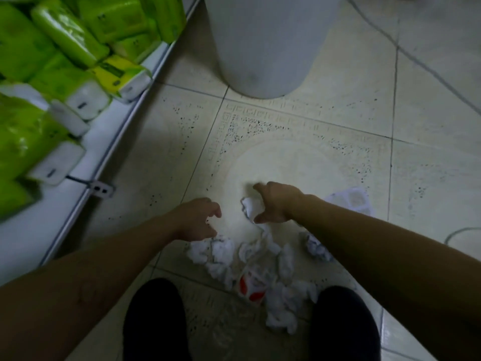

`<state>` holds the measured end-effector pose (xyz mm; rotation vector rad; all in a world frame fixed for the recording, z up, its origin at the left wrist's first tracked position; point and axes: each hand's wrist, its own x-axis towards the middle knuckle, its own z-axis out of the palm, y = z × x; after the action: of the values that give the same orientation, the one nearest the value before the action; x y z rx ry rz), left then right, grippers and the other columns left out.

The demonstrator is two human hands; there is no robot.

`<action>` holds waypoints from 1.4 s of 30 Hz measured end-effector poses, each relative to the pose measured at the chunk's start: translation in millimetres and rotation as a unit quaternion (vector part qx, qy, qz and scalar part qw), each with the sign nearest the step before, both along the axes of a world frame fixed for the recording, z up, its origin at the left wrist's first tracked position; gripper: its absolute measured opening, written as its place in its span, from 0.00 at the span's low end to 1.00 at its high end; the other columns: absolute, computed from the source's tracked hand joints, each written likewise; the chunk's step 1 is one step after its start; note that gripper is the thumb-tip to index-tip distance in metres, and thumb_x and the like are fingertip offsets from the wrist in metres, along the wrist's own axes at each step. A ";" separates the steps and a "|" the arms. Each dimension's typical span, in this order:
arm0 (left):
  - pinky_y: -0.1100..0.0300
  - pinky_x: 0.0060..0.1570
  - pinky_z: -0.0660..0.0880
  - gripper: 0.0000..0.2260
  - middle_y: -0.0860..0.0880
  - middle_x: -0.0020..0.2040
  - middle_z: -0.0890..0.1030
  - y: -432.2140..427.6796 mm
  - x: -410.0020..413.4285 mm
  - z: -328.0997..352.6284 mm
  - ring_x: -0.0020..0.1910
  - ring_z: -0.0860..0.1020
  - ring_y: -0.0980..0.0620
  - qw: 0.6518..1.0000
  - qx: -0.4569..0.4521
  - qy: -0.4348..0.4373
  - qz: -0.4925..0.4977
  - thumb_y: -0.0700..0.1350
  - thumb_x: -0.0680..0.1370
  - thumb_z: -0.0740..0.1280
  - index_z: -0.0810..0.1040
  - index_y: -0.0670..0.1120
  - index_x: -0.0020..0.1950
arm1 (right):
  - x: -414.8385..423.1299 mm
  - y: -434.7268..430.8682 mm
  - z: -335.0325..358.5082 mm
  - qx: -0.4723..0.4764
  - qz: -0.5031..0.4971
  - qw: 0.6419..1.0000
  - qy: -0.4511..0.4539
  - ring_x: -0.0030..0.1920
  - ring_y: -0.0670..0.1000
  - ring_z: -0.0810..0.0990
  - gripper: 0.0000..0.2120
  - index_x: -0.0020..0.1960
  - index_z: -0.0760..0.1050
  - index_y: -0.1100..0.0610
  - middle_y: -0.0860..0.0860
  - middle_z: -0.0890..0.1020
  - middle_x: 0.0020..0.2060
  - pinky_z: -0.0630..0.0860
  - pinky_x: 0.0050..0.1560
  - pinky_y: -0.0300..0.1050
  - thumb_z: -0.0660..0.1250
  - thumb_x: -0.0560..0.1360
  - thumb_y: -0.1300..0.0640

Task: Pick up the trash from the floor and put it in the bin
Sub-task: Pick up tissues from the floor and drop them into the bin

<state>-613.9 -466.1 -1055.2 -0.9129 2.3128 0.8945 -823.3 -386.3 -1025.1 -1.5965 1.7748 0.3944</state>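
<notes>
A heap of crumpled white paper (221,256) lies on the tiled floor between my feet, with a red-and-white wrapper (251,287) in its middle. My right hand (276,203) grips one crumpled white piece (251,207) just above the floor, its loose end trailing down to the heap. To its left, my left hand (200,217) hovers with curved fingers and holds nothing, just above the heap's left side. The pale grey bin (263,43) stands on the floor ahead, its top out of frame.
A low white shelf (86,162) stacked with green tissue packs (59,43) runs along the left. A flat white wrapper (356,199) lies on the floor to the right of my right arm. A cable (458,231) curls at the right edge.
</notes>
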 end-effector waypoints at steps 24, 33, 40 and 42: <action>0.58 0.43 0.73 0.12 0.45 0.48 0.81 -17.3 -8.0 30.1 0.43 0.77 0.48 0.980 -0.126 0.088 0.124 0.52 0.79 0.63 0.77 0.45 0.55 | 17.6 -33.1 10.8 -0.101 -0.136 0.977 -0.126 0.35 0.52 0.82 0.14 0.63 0.73 0.57 0.53 0.81 0.38 0.74 0.33 0.41 0.61 0.79 0.54; 0.57 0.33 0.71 0.07 0.43 0.30 0.80 -83.1 -78.9 139.9 0.32 0.79 0.45 0.912 -0.176 0.300 0.215 0.53 0.72 0.70 0.76 0.52 0.39 | -29.3 -80.3 121.8 -0.291 -0.294 0.873 -0.257 0.38 0.54 0.80 0.10 0.55 0.75 0.59 0.55 0.81 0.45 0.82 0.35 0.49 0.59 0.79 0.56; 0.51 0.39 0.76 0.04 0.42 0.33 0.79 -123.9 -129.3 237.2 0.36 0.81 0.42 0.847 -0.193 0.434 0.238 0.49 0.72 0.72 0.81 0.49 0.43 | -65.5 -103.4 219.3 -0.392 -0.358 0.769 -0.355 0.45 0.53 0.81 0.15 0.58 0.75 0.47 0.47 0.79 0.47 0.81 0.44 0.48 0.52 0.81 0.45; 0.52 0.39 0.76 0.02 0.42 0.34 0.81 -130.5 -142.7 260.9 0.37 0.81 0.44 0.832 -0.212 0.458 0.233 0.48 0.72 0.72 0.81 0.51 0.42 | -73.1 -108.4 239.4 -0.435 -0.341 0.767 -0.325 0.44 0.51 0.81 0.14 0.59 0.75 0.46 0.46 0.80 0.48 0.82 0.42 0.45 0.53 0.82 0.49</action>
<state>-756.5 -596.6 -794.4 -1.5265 3.2719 1.2283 -896.4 -494.7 -785.6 -1.1887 1.8475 -1.3488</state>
